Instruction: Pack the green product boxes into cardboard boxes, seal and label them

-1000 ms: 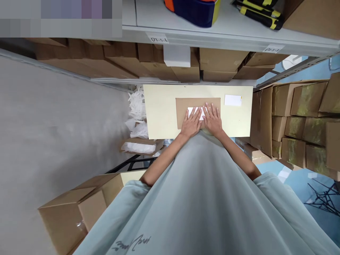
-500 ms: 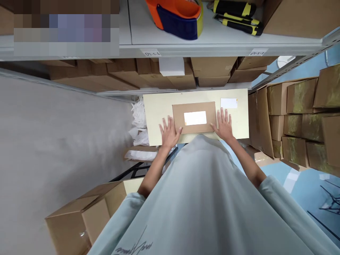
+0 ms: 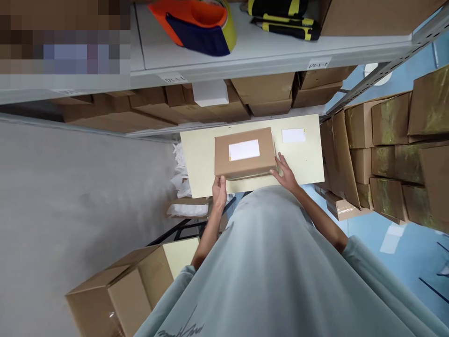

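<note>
A brown cardboard box [image 3: 245, 154] with a white label [image 3: 244, 150] on top is raised off a pale yellow table [image 3: 199, 154]. My left hand [image 3: 219, 189] grips its near left corner from below. My right hand [image 3: 286, 172] holds its near right side, fingers against the box wall. A second white label [image 3: 293, 135] lies flat on the table to the right of the box.
A grey shelf [image 3: 245, 56] above carries an orange and blue tape dispenser [image 3: 196, 25] and black-yellow tools [image 3: 280, 21]. Brown cartons fill the shelf behind the table and stack at the right [image 3: 393, 150]. An open carton [image 3: 119, 290] stands at lower left. White bags [image 3: 182, 173] lie left of the table.
My hands left the label on the box top, spread to the box's two sides, then took hold and lifted it off the table. The view has tilted upward.
</note>
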Tool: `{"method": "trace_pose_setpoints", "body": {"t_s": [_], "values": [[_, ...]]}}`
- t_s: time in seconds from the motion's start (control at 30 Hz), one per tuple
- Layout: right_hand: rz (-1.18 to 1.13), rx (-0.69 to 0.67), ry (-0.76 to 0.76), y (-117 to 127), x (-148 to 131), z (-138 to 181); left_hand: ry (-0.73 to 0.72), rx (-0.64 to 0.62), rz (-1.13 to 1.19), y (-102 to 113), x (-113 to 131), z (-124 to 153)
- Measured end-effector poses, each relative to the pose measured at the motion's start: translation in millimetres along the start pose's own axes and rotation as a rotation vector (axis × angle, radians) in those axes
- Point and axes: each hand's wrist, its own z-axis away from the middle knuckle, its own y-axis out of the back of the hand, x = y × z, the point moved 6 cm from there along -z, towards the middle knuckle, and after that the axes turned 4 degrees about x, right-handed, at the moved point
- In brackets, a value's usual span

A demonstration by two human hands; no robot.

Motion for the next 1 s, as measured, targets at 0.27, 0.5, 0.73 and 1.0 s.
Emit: {"method": "trace_pose_setpoints", "body": {"t_s": [0.27, 0.5, 0.73, 1.0], "values": [[0.228, 0.068, -0.102, 45.1, -53.4, 15.6, 0.008, 0.213, -0.103, 14.4, 42.2, 23.0], [0.513, -0.03, -0.19, 35.2, -24.1, 14.8, 0.06, 0.117, -0.483, 0.8, 22.7, 22.7], [0.516, 0.069, -0.204, 36.2, -22.0, 22.9, -0.031, 0.043, -0.564, -2.6, 18.7, 20.2], [0.31, 0.267, -0.115, 36.1, -22.8, 73.1, -0.057, -0.006, -0.33, 11.1, -5.6, 55.5]]}}
